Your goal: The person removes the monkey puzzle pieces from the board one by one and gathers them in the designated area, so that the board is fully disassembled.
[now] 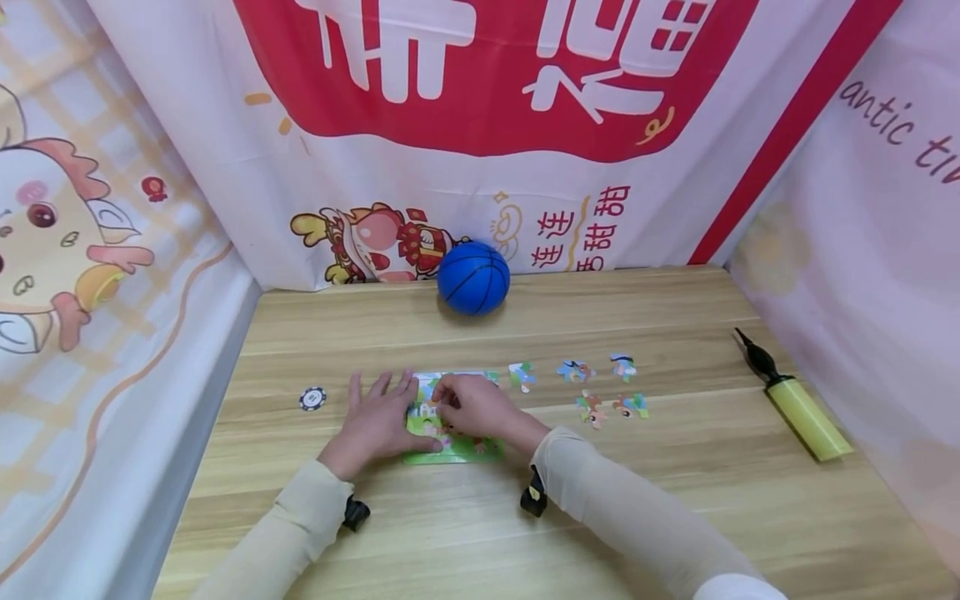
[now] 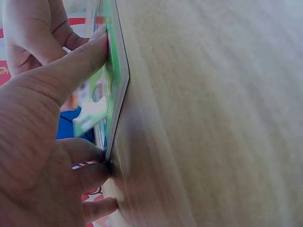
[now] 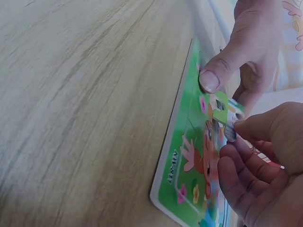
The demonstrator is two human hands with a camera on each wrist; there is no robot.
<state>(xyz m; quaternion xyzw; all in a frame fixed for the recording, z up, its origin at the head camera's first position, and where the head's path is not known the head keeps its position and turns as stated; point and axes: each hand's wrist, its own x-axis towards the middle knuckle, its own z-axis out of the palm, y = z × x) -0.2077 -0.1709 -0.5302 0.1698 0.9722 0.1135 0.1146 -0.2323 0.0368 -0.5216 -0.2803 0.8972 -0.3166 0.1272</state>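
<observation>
A colourful jigsaw puzzle board (image 1: 457, 457) with a green lower border lies on the wooden table. My left hand (image 1: 372, 425) rests at its left side with the fingers spread; the thumb presses on the green border, as the left wrist view also shows. Over the board, my right hand (image 1: 477, 407) pinches a puzzle piece (image 3: 220, 112) between thumb and fingertips. That piece is tilted above the board's surface in the left wrist view. Part of the picture is hidden under both hands. Just right of the board lies a loose puzzle piece (image 1: 522, 377).
Farther right lie several more puzzle pieces (image 1: 590, 408). A blue ball (image 1: 474, 278) sits at the back against the printed cloth (image 1: 420, 167). A round black-and-white chip (image 1: 312, 399) lies at left. The yellow hand pump (image 1: 810, 418) lies near the right edge.
</observation>
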